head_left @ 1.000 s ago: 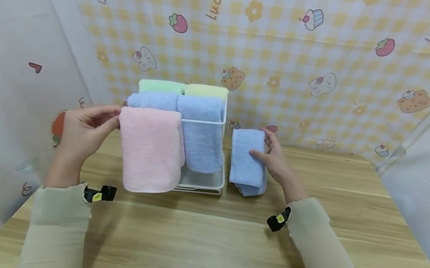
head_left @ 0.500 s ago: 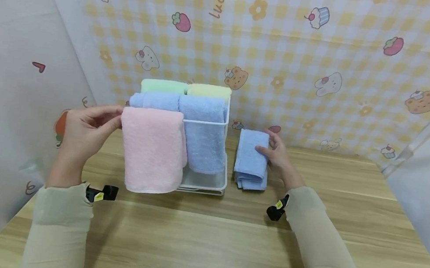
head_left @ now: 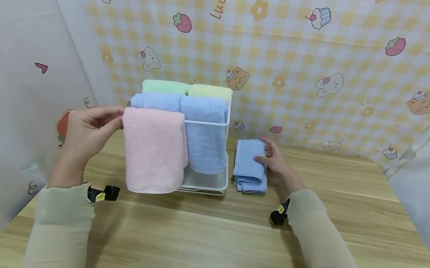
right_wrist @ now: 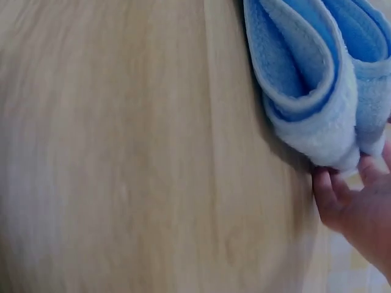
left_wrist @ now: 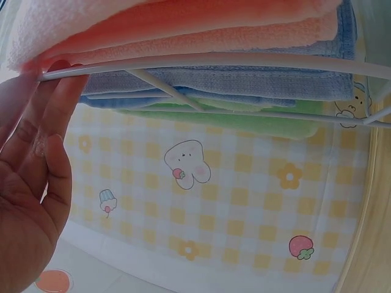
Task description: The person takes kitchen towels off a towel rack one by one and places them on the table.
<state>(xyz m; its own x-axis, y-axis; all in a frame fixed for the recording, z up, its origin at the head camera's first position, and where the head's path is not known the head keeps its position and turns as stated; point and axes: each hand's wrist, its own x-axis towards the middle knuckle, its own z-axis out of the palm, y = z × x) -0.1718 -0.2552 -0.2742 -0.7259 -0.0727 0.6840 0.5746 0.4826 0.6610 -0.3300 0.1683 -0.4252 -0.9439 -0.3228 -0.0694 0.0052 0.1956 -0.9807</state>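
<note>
A pink towel (head_left: pixel 155 151) hangs over the front rail of a white wire rack (head_left: pixel 205 180). My left hand (head_left: pixel 83 136) pinches its upper left corner together with the rail end; the left wrist view shows the fingers under the white rail (left_wrist: pixel 201 61). To the right of the rack, a folded light blue towel (head_left: pixel 249 160) stands close over the table, its lower layers bunched in folds. My right hand (head_left: pixel 277 161) grips it from the right side, thumb in front and fingers behind. In the right wrist view, rounded loops of the blue towel (right_wrist: pixel 305 79) show beside the fingertips.
Two blue towels (head_left: pixel 205 146) hang on the rack behind the pink one. Behind those are a green towel (head_left: pixel 164 86) and a yellow towel (head_left: pixel 209 91). A checked curtain (head_left: pixel 280 48) closes off the back of the wooden table (head_left: pixel 194 246).
My right hand has shifted the blue towel slightly right and then lowered it, so its bottom folds bunch up near the table. The left hand keeps its hold on the pink towel's corner.
</note>
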